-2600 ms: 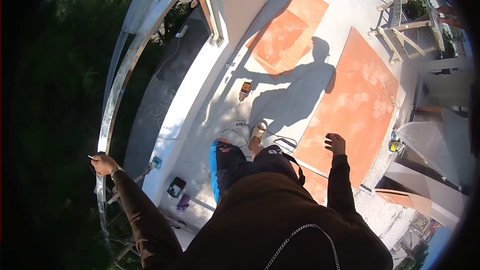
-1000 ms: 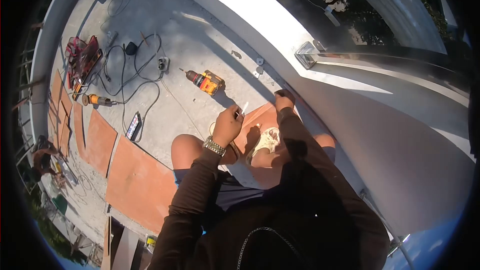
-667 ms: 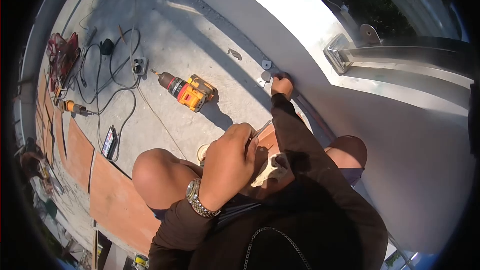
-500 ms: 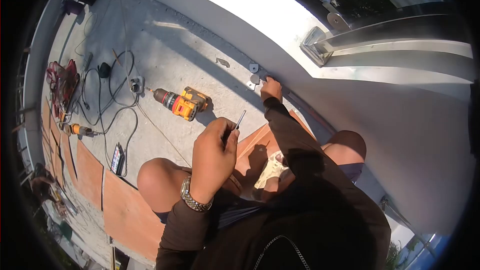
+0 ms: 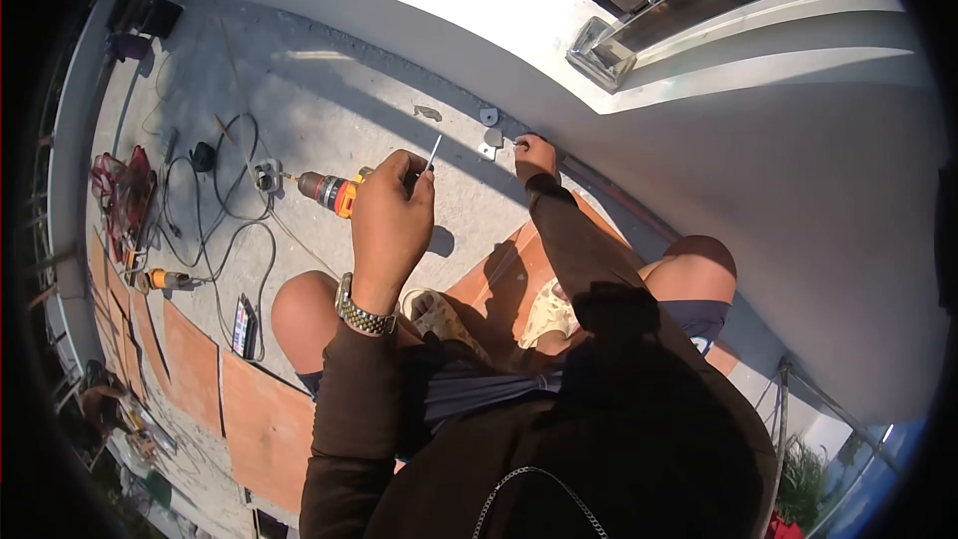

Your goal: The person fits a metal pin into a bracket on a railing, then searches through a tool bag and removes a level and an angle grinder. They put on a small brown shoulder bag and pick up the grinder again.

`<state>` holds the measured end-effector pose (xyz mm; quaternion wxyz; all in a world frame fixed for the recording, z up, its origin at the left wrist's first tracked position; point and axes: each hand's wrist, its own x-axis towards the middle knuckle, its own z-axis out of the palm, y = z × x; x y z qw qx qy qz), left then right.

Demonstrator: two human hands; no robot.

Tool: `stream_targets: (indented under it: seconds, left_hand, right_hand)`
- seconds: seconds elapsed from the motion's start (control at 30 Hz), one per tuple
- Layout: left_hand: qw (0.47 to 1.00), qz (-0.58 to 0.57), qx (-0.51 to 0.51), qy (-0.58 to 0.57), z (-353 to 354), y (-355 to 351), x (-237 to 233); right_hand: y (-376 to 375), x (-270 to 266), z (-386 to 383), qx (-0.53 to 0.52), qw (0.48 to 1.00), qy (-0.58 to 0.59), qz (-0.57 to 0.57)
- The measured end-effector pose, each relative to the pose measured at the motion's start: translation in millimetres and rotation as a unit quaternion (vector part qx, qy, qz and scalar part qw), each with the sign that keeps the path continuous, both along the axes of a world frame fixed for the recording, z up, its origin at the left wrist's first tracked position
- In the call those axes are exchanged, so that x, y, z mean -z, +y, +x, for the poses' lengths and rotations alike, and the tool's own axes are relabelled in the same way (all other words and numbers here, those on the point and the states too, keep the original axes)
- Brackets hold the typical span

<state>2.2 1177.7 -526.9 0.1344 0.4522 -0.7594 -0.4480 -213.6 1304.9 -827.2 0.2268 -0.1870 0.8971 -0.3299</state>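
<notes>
My left hand (image 5: 391, 225), wearing a metal watch, is closed in a pinch around a thin metal rod (image 5: 435, 151) that points upward. It hangs in front of a yellow and black cordless drill (image 5: 324, 193) lying on the floor and covers part of its body. My right hand (image 5: 537, 158) reaches down to the floor beside the wall, fingers pinched around something small and dark that I cannot make out. Just left of it lie small metal brackets, a grey one (image 5: 489, 117) and a whitish one (image 5: 487, 152), with a rounded grey piece (image 5: 494, 137) between them.
Black cables (image 5: 200, 210) coil over the concrete at the left, near a power outlet (image 5: 267, 176). A second yellow tool (image 5: 165, 279) and a red bag (image 5: 122, 190) lie farther left. Brown boards (image 5: 264, 429) cover the lower left. A white wall (image 5: 718, 190) rises close on the right.
The view has shifted slightly. My left hand has moved up and left with the rod, now overlapping the drill. My right hand has drawn slightly away from the brackets, fingers pinched.
</notes>
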Motion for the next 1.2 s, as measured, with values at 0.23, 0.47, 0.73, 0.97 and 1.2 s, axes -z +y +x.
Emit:
stream_targets:
  seconds: [0.23,0.47,0.73,0.97,1.2]
  left_hand:
    - [0.996,-0.016,0.066,-0.058,-5,3,2]
    - [0.995,-0.054,0.070,-0.036,-29,-7,14]
    - [0.996,-0.058,0.071,-0.011,-32,-13,14]
    - [0.995,-0.052,0.078,-0.031,-33,-16,12]
    - [0.992,-0.080,0.094,-0.023,-33,-14,13]
  right_hand:
    - [-10,-5,0,-0.061,0.996,0.009,0.067]
    - [-32,-162,19,0.009,0.698,-0.579,-0.421]
    - [-44,-217,32,-0.043,0.779,-0.502,-0.374]
    - [-48,-224,41,-0.001,0.786,-0.500,-0.364]
    - [-47,-229,37,-0.039,0.817,-0.471,-0.331]
